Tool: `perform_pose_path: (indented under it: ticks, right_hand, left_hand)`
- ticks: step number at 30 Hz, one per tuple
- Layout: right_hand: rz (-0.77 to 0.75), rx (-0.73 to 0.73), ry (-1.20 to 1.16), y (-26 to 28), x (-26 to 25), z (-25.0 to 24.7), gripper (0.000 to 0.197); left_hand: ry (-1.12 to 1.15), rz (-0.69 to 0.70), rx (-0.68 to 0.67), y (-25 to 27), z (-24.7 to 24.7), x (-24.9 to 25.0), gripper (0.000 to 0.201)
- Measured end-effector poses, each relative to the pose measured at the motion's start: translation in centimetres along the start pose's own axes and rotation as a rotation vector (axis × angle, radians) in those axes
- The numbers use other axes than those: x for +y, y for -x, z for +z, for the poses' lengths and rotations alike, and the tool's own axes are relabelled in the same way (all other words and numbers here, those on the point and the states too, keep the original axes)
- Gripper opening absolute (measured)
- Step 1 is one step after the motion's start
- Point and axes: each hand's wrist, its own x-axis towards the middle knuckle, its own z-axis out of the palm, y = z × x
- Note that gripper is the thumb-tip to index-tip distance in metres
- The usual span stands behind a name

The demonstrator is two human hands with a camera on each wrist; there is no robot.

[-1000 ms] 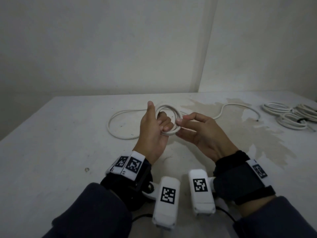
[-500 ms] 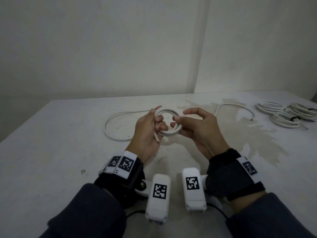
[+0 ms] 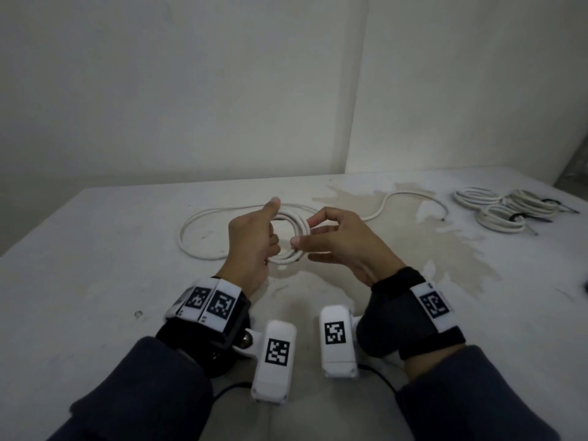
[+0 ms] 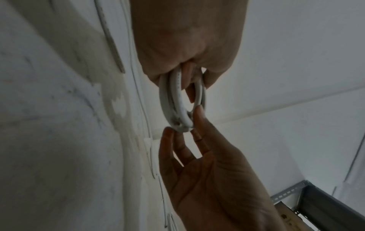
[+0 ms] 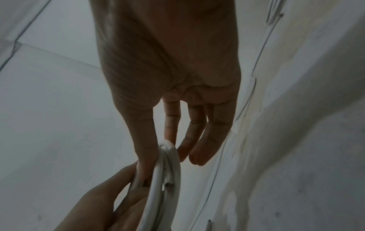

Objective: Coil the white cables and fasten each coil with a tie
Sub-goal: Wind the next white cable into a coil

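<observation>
Mid-coiling: left hand (image 3: 251, 246) grips the coil (image 3: 291, 237), right hand (image 3: 334, 240) pinches its rim; next, wind in the slack cable (image 3: 203, 218).

A white cable (image 3: 288, 237), partly wound into a small coil, mid-frame above the desk (image 3: 95, 249); its loose length trails behind. Three tied coils (image 3: 506, 208) lie far right.

Left hand (image 3: 253, 246) raised over the table, thumb up, fingers curled through the white cable coil (image 3: 294, 232), right hand (image 3: 337, 246) facing it, thumb and forefinger apparently pinching the coil's rim, other fingers loosely extended, both forearms in dark sleeves, wrists strapped with cameras
</observation>
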Motion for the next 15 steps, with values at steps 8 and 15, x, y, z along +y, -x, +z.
perform_pose_path:
  ticks: [8,15]
  right_hand:
    - [0.126,0.074,0.050,3.6,-0.2,-6.7,0.025]
    - [0.364,0.750,0.885,6.8,2.2,-21.8,0.033]
  left_hand:
    - [-0.072,-0.055,-0.167,1.9,5.2,-2.3,0.040]
    - [-0.060,-0.160,-0.286,3.4,9.1,-4.3,0.036]
